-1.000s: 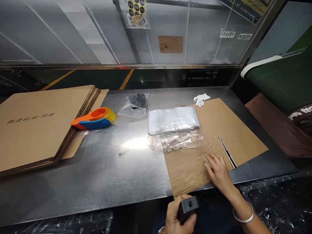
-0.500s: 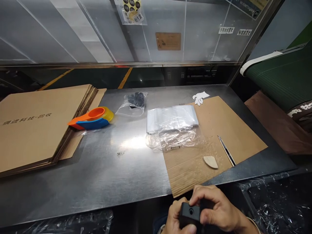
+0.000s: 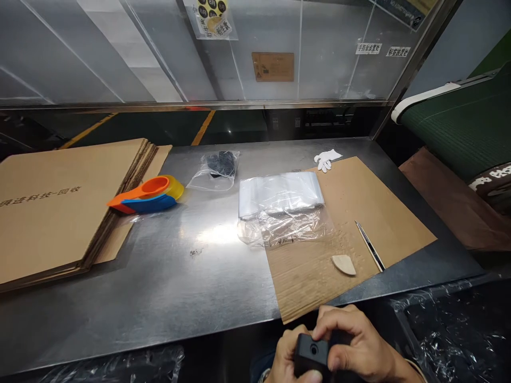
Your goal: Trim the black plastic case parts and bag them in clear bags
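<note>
Just off the table's front edge, I hold a small black block (image 3: 312, 353) with a round hole in its facing side. My left hand (image 3: 286, 355) is closed round its left side, thumb at the bottom. My right hand (image 3: 355, 340) grips it from the right, with the index finger on its top edge and the thumb against its side. Part of the block and whatever lies behind the right fingers are hidden. Closest to the hands on the cardboard sheet (image 3: 387, 213) are a pale quarter-round wedge (image 3: 344, 265) and a slim cutter knife (image 3: 369, 246).
A stack of flat cartons (image 3: 59, 202) fills the left side, with orange, blue and yellow plastic scoops (image 3: 149, 194) beside it. Clear plastic bags (image 3: 281, 194), a bag of black pieces (image 3: 219, 166) and a white glove (image 3: 328, 158) lie farther back. Black plastic-lined bins (image 3: 459, 324) flank me below.
The view has shifted very slightly. Both hands keep their hold on the black block, with hardly any visible movement.
</note>
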Motion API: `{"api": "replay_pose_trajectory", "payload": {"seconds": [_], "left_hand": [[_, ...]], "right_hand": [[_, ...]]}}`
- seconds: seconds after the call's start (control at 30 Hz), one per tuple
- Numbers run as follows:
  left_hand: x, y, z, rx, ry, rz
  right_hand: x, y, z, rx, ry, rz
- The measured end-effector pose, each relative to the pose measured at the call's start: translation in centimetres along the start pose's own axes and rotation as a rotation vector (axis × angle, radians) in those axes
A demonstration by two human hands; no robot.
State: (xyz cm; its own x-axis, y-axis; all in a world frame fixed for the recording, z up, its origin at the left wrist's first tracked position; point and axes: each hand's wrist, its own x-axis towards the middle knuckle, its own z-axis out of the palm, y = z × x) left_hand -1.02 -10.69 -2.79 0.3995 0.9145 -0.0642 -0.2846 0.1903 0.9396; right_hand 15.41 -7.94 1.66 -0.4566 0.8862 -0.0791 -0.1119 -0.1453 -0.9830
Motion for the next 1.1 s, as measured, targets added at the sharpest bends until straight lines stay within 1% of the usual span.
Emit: {"api": "replay_pose_trajectory", "payload": {"seconds": [0.17, 0.3, 0.37, 0.43, 0.5, 0.53, 0.57, 0.6, 0.63, 0.67, 0.7, 0.73, 0.77, 0.8, 0.83, 0.87, 0.93, 0.97, 1.03, 1.1], "left_hand": [[-0.1, -0.4, -0.1, -0.017, -0.041, 0.001], [0.0, -0.8, 0.2, -0.053, -0.014, 0.009], [0.0, -1.7, 0.2, -0.085, 0.011, 0.034], [-0.1, -2.9, 0.4, -0.090, 0.064, 0.065], [-0.2, -3.9, 0.7, -0.038, 0.176, 0.088], [-0.2, -4.1, 0.9, -0.013, 0.248, 0.090], [0.0, -4.1, 1.0, -0.011, 0.326, 0.044], [0.3, -3.7, 1.2, -0.041, 0.374, -0.029], [0.6, -3.0, 1.3, -0.110, 0.374, -0.094], [1.1, -2.2, 1.2, -0.204, 0.347, -0.153], [1.6, -1.3, 1.1, -0.308, 0.304, -0.216], [2.2, -0.4, 1.0, -0.451, 0.296, -0.287], [2.7, 0.4, 0.7, -0.597, 0.310, -0.351], [3.2, 1.1, 0.5, -0.723, 0.336, -0.401], [3.6, 1.6, 0.3, -0.830, 0.371, -0.435], [4.0, 2.0, 0.1, -0.904, 0.399, -0.450], [4.6, 2.4, 0.0, -0.973, 0.428, -0.452], [4.9, 2.5, 0.0, -0.989, 0.433, -0.451], [5.2, 2.7, 0.1, -1.006, 0.441, -0.438], [5.5, 3.0, 0.1, -1.015, 0.443, -0.423]], "right_hand": [[-0.5, 0.4, 0.2, 0.055, 0.033, 0.079], [-0.7, 0.6, 0.3, 0.067, 0.081, 0.086], [-0.5, 0.6, 0.4, 0.107, 0.155, 0.086], [-0.1, 0.5, 0.7, 0.098, 0.294, 0.108], [0.5, 0.3, 1.2, 0.035, 0.438, 0.144], [0.7, 0.2, 1.4, 0.014, 0.475, 0.164], [1.0, 0.1, 1.5, 0.013, 0.483, 0.183], [1.2, 0.0, 1.5, 0.021, 0.473, 0.196], [1.3, -0.1, 1.1, 0.021, 0.460, 0.205], [1.4, 0.0, 0.4, -0.002, 0.464, 0.209], [1.5, 0.1, -0.6, -0.065, 0.498, 0.204], [1.5, 0.4, -2.0, -0.192, 0.561, 0.199], [1.5, 0.8, -3.7, -0.356, 0.645, 0.188], [1.4, 1.4, -5.6, -0.577, 0.738, 0.177], [1.4, 2.1, -7.6, -0.858, 0.796, 0.207], [1.3, 2.9, -9.5, -0.964, 0.837, 0.236], [1.2, 4.5, -12.6, -1.092, 0.870, 0.289], [1.2, 5.3, -13.7, -1.123, 0.867, 0.317], [1.2, 6.5, -15.2, -1.161, 0.842, 0.369], [1.2, 7.1, -15.9, -1.158, 0.809, 0.410]]}}
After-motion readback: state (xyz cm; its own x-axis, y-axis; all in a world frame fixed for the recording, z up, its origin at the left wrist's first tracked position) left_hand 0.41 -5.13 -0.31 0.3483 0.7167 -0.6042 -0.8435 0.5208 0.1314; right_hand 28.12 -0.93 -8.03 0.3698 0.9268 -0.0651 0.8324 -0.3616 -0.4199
